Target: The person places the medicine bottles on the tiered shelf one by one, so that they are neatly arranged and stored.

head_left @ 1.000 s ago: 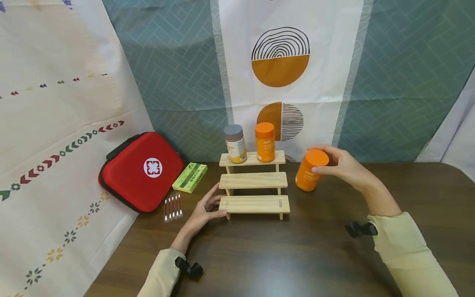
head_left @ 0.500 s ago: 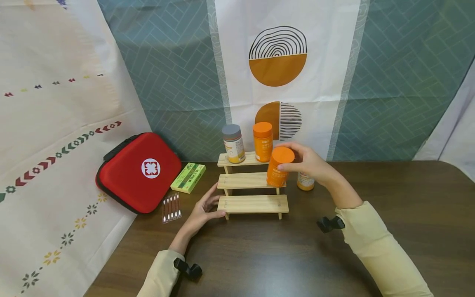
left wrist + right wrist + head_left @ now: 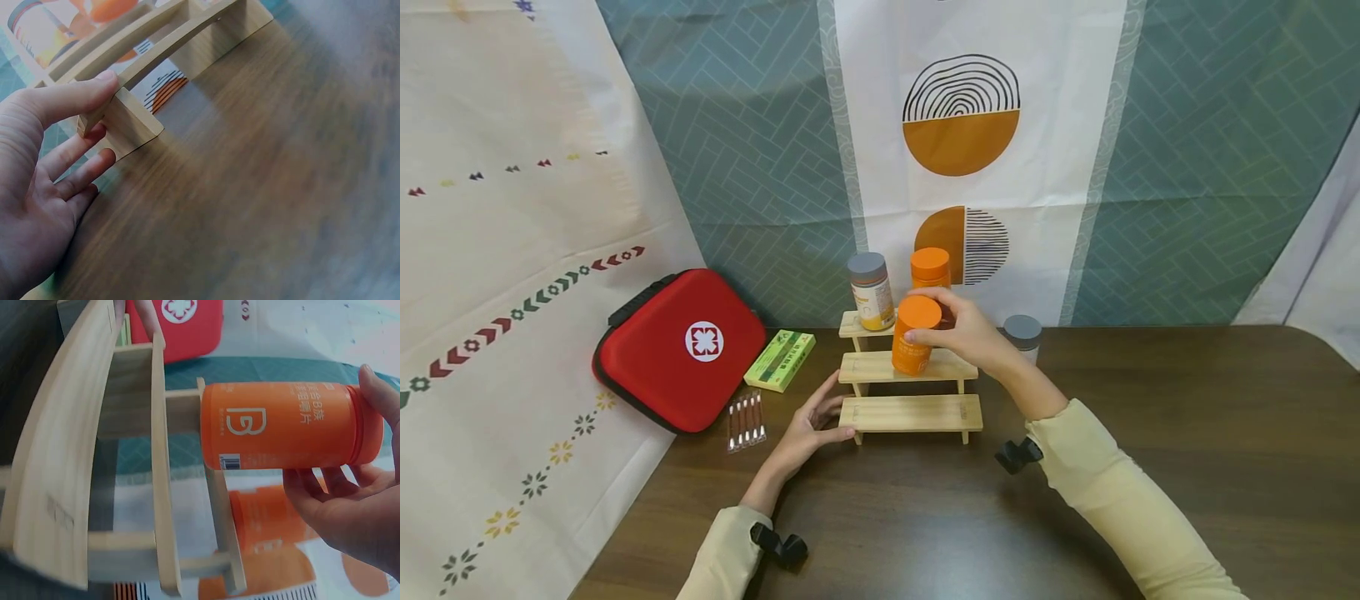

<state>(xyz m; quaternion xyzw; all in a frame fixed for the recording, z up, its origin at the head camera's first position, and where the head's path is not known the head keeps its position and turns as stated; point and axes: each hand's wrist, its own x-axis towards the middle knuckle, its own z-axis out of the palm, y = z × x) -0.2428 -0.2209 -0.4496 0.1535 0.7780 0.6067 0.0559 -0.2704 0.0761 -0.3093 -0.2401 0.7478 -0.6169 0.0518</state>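
My right hand [image 3: 966, 333] grips an orange supplement bottle [image 3: 912, 354] by its upper part, thumb on the near side. The bottle stands close over the middle step of a three-tier wooden display shelf [image 3: 910, 414]. In the right wrist view, the bottle's printed label [image 3: 281, 425] faces the camera. My left hand [image 3: 808, 432] pinches the left end of the lowest step, with the thumb on top and a finger underneath, as the left wrist view shows. On the top step stand a grey-lidded bottle [image 3: 874, 304] and another orange bottle [image 3: 930, 263], partly hidden by my right hand.
Behind my right wrist, a second grey-lidded bottle [image 3: 1024, 327] stands on the brown table [image 3: 925, 517]. Left of the shelf lie a red first-aid case [image 3: 662, 367], a green-yellow box [image 3: 781, 360] and a pack of cotton swabs [image 3: 747, 421]. Patterned cloth [image 3: 775, 167] hangs behind.
My right hand has carried the orange bottle leftward from beside the shelf to its middle step, revealing the grey-lidded bottle behind. My left hand has stayed at the lowest step.
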